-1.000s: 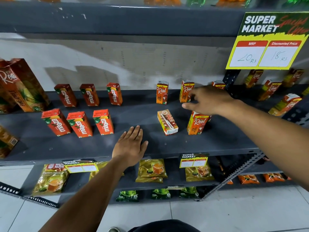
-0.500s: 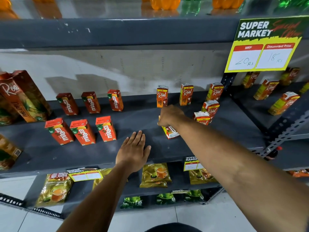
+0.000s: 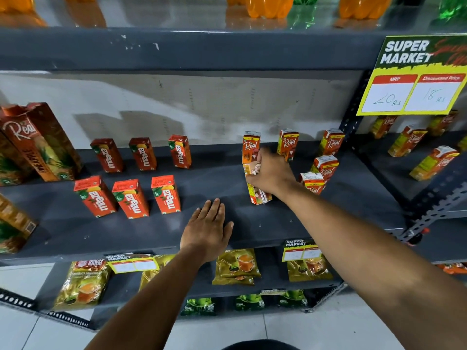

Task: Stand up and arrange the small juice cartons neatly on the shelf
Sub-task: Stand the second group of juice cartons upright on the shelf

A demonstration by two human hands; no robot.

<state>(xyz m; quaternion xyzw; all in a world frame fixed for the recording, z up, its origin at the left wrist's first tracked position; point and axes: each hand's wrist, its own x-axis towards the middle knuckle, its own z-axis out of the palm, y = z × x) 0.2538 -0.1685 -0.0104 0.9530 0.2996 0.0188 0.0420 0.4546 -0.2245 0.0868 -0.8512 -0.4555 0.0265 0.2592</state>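
Observation:
My right hand (image 3: 270, 174) is closed around a small Real juice carton (image 3: 257, 195), tilted up off the grey shelf (image 3: 227, 223) in front of an upright Real carton (image 3: 251, 146). More small Real cartons stand at the back (image 3: 288, 144) (image 3: 333, 142) and at the right (image 3: 325, 166) (image 3: 312, 181). My left hand (image 3: 208, 229) lies flat on the shelf's front edge, fingers spread, holding nothing. Two rows of red Maaza cartons (image 3: 131, 198) (image 3: 142, 154) stand upright to the left.
Tall Real pineapple cartons (image 3: 38, 142) stand at the far left. A yellow price sign (image 3: 417, 77) hangs top right, with more cartons (image 3: 432, 162) on the neighbouring shelf. Tea packets (image 3: 237, 265) lie on the shelf below. Bottles (image 3: 267, 6) stand on the top shelf.
My right hand left the right-hand cartons, came to the carton lying flat at shelf centre, gripped it and is tipping it up. My left hand stayed flat on the shelf.

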